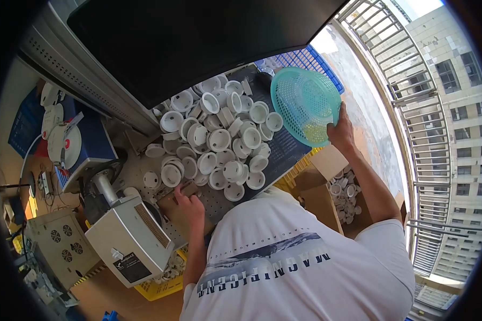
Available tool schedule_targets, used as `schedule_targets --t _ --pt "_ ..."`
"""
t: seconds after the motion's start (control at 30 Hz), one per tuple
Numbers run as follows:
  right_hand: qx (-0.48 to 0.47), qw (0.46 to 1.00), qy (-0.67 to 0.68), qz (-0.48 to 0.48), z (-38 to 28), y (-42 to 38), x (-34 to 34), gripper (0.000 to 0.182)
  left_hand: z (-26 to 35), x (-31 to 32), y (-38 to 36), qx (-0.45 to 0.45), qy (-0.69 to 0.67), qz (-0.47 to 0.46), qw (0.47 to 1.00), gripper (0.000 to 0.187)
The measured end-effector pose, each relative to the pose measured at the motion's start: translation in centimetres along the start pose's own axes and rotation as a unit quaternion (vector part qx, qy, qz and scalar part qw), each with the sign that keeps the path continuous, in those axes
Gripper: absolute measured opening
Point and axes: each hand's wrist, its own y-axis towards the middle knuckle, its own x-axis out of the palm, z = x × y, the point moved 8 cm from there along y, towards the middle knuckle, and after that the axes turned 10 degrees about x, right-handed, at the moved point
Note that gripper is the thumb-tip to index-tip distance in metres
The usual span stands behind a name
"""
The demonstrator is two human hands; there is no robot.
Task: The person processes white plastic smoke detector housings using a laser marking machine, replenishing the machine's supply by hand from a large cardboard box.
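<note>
My right hand (341, 130) grips the rim of a green plastic colander (300, 101), which is tilted up at the table's right end. Something yellowish shows in or through its lower part. My left hand (190, 207) lies low over the perforated metal work plate (171, 227), fingers apart, the index fingertip right by a small metal fixture (188, 188). Beyond it spreads a big heap of round white plastic housings (219, 140), cup-shaped, several with small holes inside. The nearest white housings lie just past my left fingertips.
A black monitor (198, 43) overhangs the heap. A grey boxy machine (128, 243) stands left, over a yellow crate (163, 286). At right, a cardboard box (318, 206) holds more white parts. Behind the colander is a blue crate (326, 67); a metal railing (420, 96) runs along the right.
</note>
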Motion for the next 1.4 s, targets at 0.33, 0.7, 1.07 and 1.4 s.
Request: schedule_targets --t 0.33,0.7,1.07,1.4 --pt "0.232 0.898 0.374 -0.018 20.7 -5.1 -0.9 0.045 -0.3 1.6 -1.9 0.078 0.091 -0.102 0.987 0.052" --pt "0.535 0.41 0.718 0.175 55.8 -27.9 12.9 0.056 0.4 4.8 -11.6 0.029 0.079 -0.129 0.988 0.044" --pt "0.235 0.847 0.19 -0.438 30.0 -24.0 20.5 0.039 -4.4 3.0 -21.8 -0.063 0.114 -0.223 0.966 0.025" --pt "0.078 0.832 -0.071 -0.545 20.1 -31.8 26.6 0.045 -14.9 -7.3 -27.2 -0.246 0.177 -0.187 0.934 0.016"
